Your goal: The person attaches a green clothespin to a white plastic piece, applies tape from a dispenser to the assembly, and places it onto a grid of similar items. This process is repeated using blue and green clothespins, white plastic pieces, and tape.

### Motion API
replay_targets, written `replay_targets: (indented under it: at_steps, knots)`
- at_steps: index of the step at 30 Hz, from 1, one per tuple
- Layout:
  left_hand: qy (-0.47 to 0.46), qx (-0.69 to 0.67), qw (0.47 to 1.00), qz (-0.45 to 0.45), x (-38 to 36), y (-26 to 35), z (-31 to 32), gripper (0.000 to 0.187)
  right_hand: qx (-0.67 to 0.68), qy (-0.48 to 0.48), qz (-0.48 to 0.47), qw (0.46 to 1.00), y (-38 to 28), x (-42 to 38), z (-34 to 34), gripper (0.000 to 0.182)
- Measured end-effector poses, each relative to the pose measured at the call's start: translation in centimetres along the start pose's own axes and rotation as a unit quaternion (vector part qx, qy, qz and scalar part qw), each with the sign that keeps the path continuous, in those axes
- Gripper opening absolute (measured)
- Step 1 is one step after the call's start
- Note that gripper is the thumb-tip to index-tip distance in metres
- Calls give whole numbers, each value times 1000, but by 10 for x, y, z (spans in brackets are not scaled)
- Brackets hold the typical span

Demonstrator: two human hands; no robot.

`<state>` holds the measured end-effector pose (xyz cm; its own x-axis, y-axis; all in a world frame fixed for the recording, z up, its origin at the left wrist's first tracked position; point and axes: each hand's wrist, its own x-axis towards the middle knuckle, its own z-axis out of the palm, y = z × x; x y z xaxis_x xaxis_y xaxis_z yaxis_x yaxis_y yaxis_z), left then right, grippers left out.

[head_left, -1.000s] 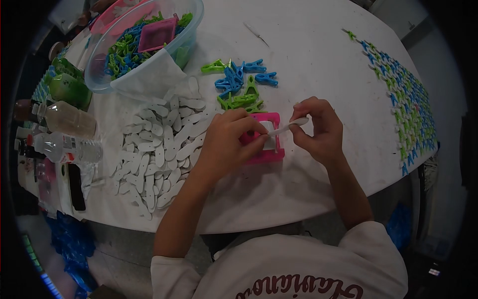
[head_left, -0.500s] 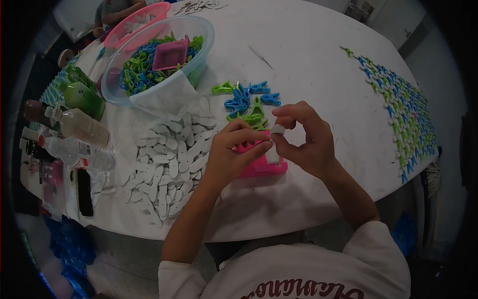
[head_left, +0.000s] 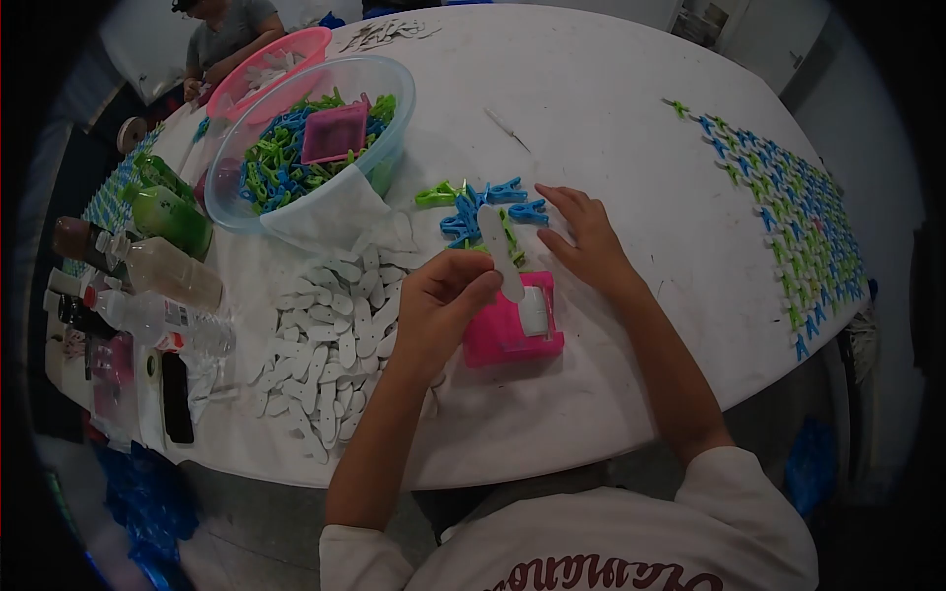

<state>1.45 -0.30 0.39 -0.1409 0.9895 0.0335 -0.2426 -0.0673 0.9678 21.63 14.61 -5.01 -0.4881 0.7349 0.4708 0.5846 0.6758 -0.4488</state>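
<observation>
Between the thumb and fingers of my left hand, a flat white strip with rounded ends stands tilted upward. Beneath and beside it is a bright pink box holding a white cylinder-like piece. My right hand has its fingers apart, its fingertips near a blue clothespin at the edge of a small heap. That heap mixes blue clothespins and green ones, partly hidden behind the strip. Left of my left hand lies a large pile of similar white strips.
A clear blue basin at the back left holds clothespins and a pink tray. Bottles and a dark phone line the left edge. Rows of strips with clothespins cover the right side. A person sits beyond a pink basin.
My hands have come apart. My right hand has opened and shifted up toward the blue clothespins; my left now shows the whole white strip upright. The view has shifted slightly.
</observation>
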Motion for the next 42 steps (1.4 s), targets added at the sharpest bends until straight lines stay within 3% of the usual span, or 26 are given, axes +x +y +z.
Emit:
replay_targets:
  at_steps: [3, 5, 9, 11, 14, 20, 30, 42]
  knots:
    - [7, -8, 1000, -9, -1, 1, 3, 14, -80, -34, -5, 996, -3, 4, 3, 49]
    - [-2, -12, 1000, -13, -1, -2, 0, 17, -22, -74, 69, 995, -1, 5, -2, 38]
    - [-23, -28, 999, 10, 1, -7, -5, 18, 20, -61, 142, 988, -19, -4, -25, 27]
    - [-18, -32, 999, 19, 2, -8, -5, 22, 176, -58, 163, 969, -34, -7, -39, 23]
    - [-12, -32, 999, 35, 3, -7, -7, 30, 240, -35, 84, 966, -50, -10, -48, 22]
    - [-3, -13, 998, 57, 3, -6, -9, 35, 418, -97, 86, 899, -62, -14, -53, 26]
    - [-23, 19, 995, 97, 3, -7, -5, 32, 374, -136, 88, 913, -70, -14, -62, 29]
    - [-52, 52, 995, 67, 1, -9, -3, 29, 383, -134, 77, 911, -73, -15, -58, 31]
